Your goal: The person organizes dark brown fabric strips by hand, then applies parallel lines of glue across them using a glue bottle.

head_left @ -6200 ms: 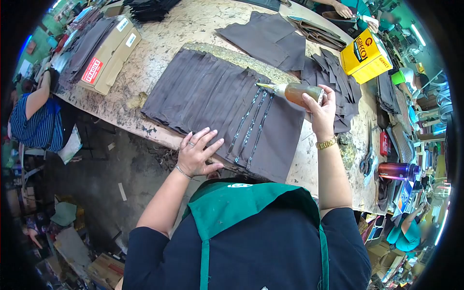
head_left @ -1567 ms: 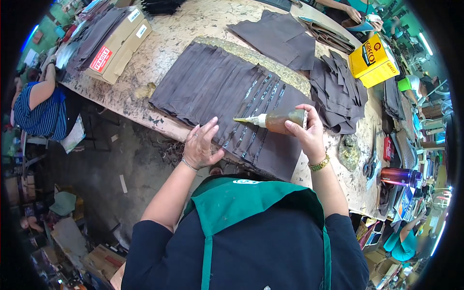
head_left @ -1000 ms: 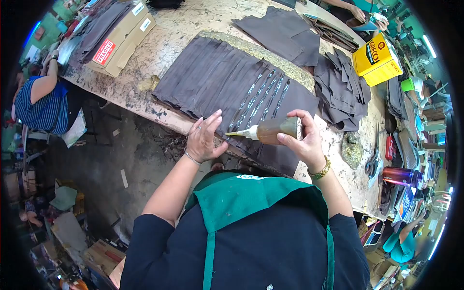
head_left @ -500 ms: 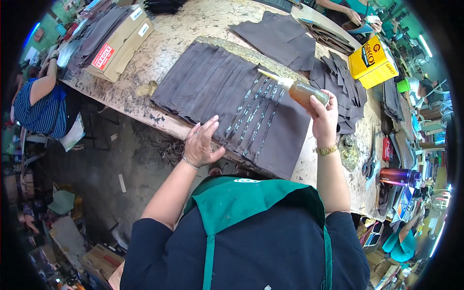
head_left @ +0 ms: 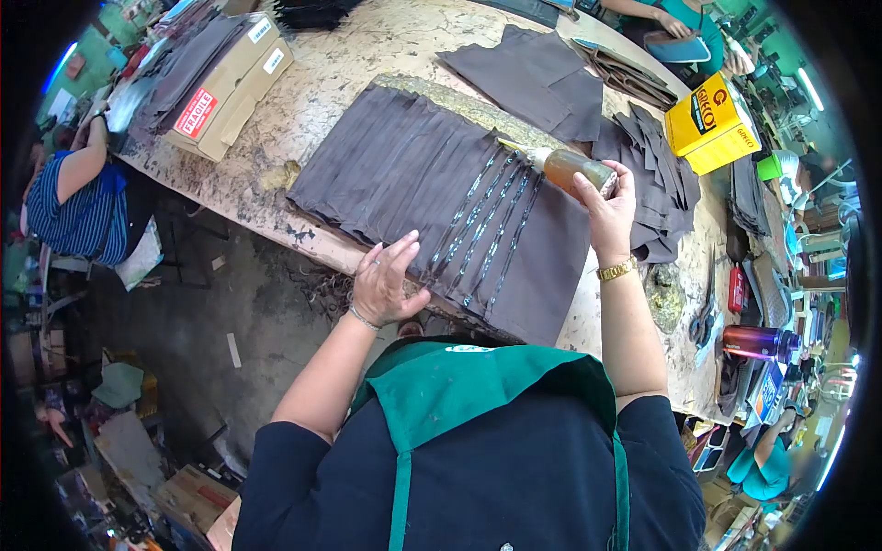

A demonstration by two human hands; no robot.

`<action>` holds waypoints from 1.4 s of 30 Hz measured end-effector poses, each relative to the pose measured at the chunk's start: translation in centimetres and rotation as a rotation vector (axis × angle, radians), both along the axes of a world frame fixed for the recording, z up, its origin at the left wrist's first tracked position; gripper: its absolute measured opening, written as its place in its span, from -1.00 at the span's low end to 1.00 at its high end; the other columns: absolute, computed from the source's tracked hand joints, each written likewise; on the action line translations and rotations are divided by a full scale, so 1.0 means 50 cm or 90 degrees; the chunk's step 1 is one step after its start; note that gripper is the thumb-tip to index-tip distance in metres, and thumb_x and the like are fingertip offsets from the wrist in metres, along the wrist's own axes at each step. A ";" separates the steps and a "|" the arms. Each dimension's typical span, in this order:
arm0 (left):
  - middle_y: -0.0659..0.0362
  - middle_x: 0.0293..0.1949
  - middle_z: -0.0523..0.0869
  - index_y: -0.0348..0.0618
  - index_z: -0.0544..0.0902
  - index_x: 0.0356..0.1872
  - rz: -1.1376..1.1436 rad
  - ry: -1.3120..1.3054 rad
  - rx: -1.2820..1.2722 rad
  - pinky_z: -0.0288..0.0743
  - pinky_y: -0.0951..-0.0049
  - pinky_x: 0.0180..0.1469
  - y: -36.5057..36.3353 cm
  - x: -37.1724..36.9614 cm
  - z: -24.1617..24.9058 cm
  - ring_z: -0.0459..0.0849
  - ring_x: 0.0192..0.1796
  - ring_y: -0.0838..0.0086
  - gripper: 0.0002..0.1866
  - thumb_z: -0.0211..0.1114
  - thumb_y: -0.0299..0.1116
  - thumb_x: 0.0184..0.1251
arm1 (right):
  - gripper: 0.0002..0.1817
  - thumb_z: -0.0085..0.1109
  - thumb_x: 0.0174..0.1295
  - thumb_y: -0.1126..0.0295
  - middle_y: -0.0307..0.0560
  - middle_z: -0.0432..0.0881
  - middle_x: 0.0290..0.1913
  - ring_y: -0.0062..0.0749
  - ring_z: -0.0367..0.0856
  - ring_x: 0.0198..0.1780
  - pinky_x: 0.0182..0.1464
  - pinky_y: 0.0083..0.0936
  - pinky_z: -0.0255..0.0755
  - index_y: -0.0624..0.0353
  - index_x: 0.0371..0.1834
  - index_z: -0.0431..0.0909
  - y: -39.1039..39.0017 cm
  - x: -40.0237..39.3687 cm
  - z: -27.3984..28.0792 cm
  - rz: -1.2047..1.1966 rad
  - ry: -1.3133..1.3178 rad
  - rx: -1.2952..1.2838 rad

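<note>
A fanned row of dark brown leather pieces (head_left: pixel 413 174) lies overlapped on the stained worktable (head_left: pixel 358 46). Several wet glue lines (head_left: pixel 487 225) run across the pieces on the right. My left hand (head_left: pixel 386 280) lies flat, fingers spread, on the near edge of the row. My right hand (head_left: pixel 602 207) grips an amber glue bottle (head_left: pixel 565 168) with a white nozzle that points left at the far end of the glue lines.
A heap of brown pieces (head_left: pixel 648 188) lies right of the row, flat ones (head_left: pixel 537 78) beyond. A yellow box (head_left: pixel 717 124) stands at the right, a FRAGILE carton (head_left: pixel 216 87) at the left. A purple bottle (head_left: pixel 758 342) lies near right. Other people sit at the table's left and far sides.
My right hand carried the bottle from the near edge up to the far end of the row, nozzle now at the top of the glue lines. My left hand stayed pressed on the pieces.
</note>
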State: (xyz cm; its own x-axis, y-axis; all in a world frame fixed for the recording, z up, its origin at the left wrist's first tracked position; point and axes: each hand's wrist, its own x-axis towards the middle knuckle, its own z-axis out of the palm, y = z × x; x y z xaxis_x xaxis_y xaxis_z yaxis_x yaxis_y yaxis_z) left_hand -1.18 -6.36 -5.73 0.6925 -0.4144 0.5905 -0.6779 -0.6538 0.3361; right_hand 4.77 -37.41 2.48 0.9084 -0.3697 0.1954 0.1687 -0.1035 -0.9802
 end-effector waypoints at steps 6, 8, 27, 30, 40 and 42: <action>0.24 0.16 0.42 -0.01 0.24 0.14 0.007 0.005 -0.001 0.13 0.34 0.19 -0.001 -0.002 -0.001 0.44 0.12 0.47 -0.27 0.26 -0.12 -0.16 | -0.56 0.31 -0.04 0.52 -0.21 0.50 -0.26 -0.69 0.46 -0.27 -0.21 -0.75 0.40 0.23 -0.10 0.31 -0.003 0.008 -0.002 0.005 -0.013 -0.069; 0.24 0.16 0.42 -0.01 0.24 0.14 0.008 0.005 -0.001 0.12 0.34 0.19 -0.001 -0.002 0.000 0.44 0.12 0.48 -0.28 0.26 -0.12 -0.15 | -0.56 0.31 -0.04 0.52 -0.21 0.50 -0.27 -0.70 0.45 -0.28 -0.22 -0.75 0.39 0.23 -0.11 0.32 0.000 0.007 0.005 0.003 -0.009 -0.079; 0.20 0.15 0.43 -0.04 0.26 0.14 0.010 -0.019 -0.003 0.17 0.34 0.16 -0.002 0.001 -0.001 0.46 0.10 0.43 -0.32 0.20 -0.07 -0.08 | -0.57 0.29 -0.04 0.53 -0.21 0.49 -0.29 -0.63 0.50 -0.30 -0.30 -0.69 0.53 0.22 -0.11 0.32 0.020 -0.016 0.038 0.098 0.041 -0.043; 0.11 0.13 0.43 -0.10 0.27 0.12 0.003 -0.033 -0.009 0.21 0.29 0.14 -0.002 0.002 0.008 0.46 0.10 0.31 -0.32 0.23 -0.10 -0.10 | -0.58 0.28 -0.04 0.54 -0.22 0.49 -0.30 -0.63 0.50 -0.31 -0.31 -0.68 0.53 0.22 -0.11 0.32 0.029 -0.028 0.045 0.120 0.060 -0.006; 0.01 0.13 0.37 -0.13 0.29 0.10 -0.011 -0.083 -0.054 0.28 0.25 0.15 -0.004 0.010 0.003 0.39 0.15 0.14 -0.32 0.24 -0.13 -0.12 | -0.59 0.29 -0.04 0.54 -0.23 0.46 -0.28 -0.67 0.47 -0.30 -0.28 -0.71 0.46 0.21 -0.13 0.34 0.045 -0.061 0.035 0.165 0.086 0.023; 0.01 0.14 0.36 -0.13 0.29 0.11 -0.010 -0.084 -0.054 0.28 0.25 0.15 -0.003 0.010 0.001 0.39 0.16 0.14 -0.32 0.24 -0.12 -0.12 | -0.60 0.29 -0.05 0.54 -0.25 0.46 -0.28 -0.68 0.46 -0.29 -0.27 -0.72 0.44 0.21 -0.14 0.35 0.042 -0.063 0.017 0.161 0.078 -0.016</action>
State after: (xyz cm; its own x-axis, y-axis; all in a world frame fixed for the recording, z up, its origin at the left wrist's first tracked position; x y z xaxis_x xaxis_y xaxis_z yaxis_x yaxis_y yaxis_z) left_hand -0.67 -6.50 -5.68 0.6009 -0.3694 0.7088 -0.7293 -0.6163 0.2971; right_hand 1.64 -35.32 3.35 0.9887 -0.1241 0.0839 0.0721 -0.0970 -0.9927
